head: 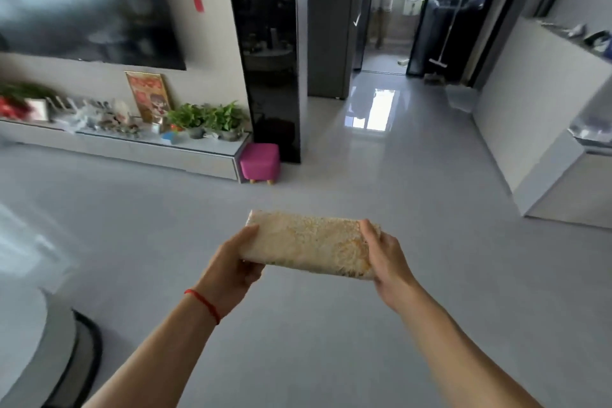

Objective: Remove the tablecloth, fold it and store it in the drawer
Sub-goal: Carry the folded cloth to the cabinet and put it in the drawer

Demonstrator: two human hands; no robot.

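Folded tablecloth (306, 243) between both hands, stool (260, 161) beyond, right of cabinet (132, 151).

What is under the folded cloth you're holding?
Only bare grey floor lies far below the folded tablecloth, held in the air by the left hand and right hand. The fingers beneath it are hidden.

Two hands hold a folded tablecloth (306, 243) above a grey floor (331, 341). The left hand (231, 267) grips one end. The right hand (385, 257) grips the other.

A pink stool (260, 161) stands on the grey tiled floor (331, 325).
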